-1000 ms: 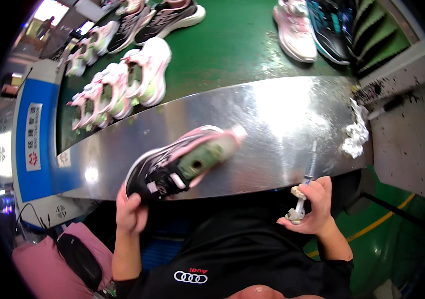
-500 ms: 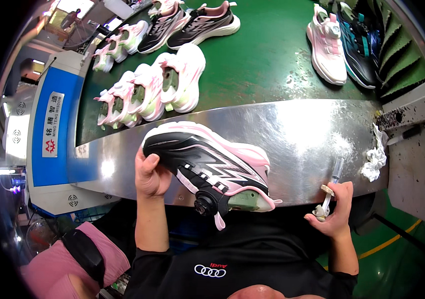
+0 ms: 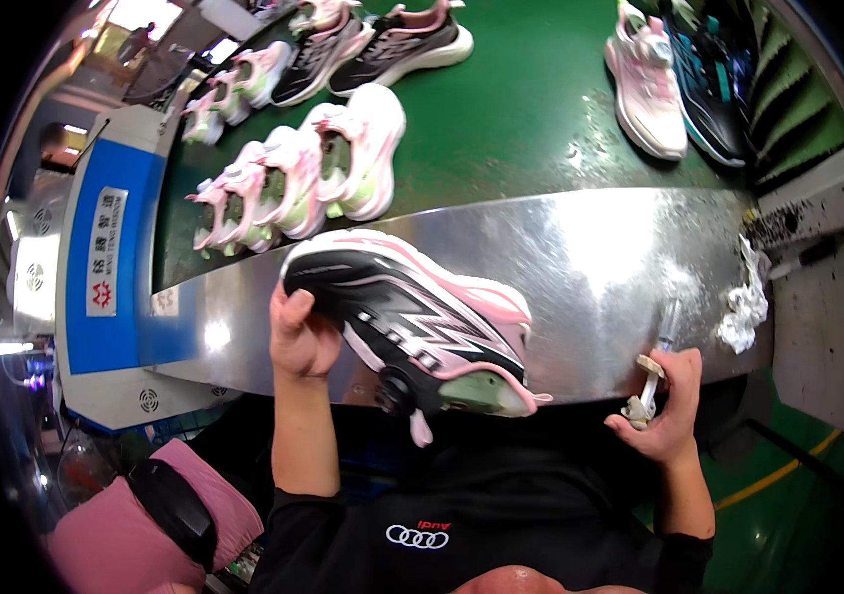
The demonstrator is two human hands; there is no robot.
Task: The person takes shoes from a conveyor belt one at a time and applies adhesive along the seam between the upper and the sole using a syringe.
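My left hand (image 3: 303, 335) grips a black and pink sneaker (image 3: 432, 317) by its toe, thumb on the upper. The shoe lies on its side in the air over the front edge of the metal tabletop, sole facing away from me and heel to the right. A black dial (image 3: 397, 390) and a pale pink pull tab hang on its near side. Green lining shows at the collar. At the right, my right hand (image 3: 674, 401) is closed around a syringe (image 3: 647, 391); its clear barrel points away from me, over the metal. The shoe and the syringe are apart.
A metal strip (image 3: 580, 287) borders a green conveyor belt (image 3: 521, 129). Several pink-white shoes (image 3: 288, 183) and black sneakers (image 3: 402, 48) stand at the far left; a pink shoe (image 3: 645, 89) and a dark one (image 3: 707, 94) at the far right. Crumpled white tissue (image 3: 742, 312) lies at right.
The sneaker has tipped slightly in my left hand, its dial and pull tab swinging a little left. My right hand keeps the syringe in nearly the same place.
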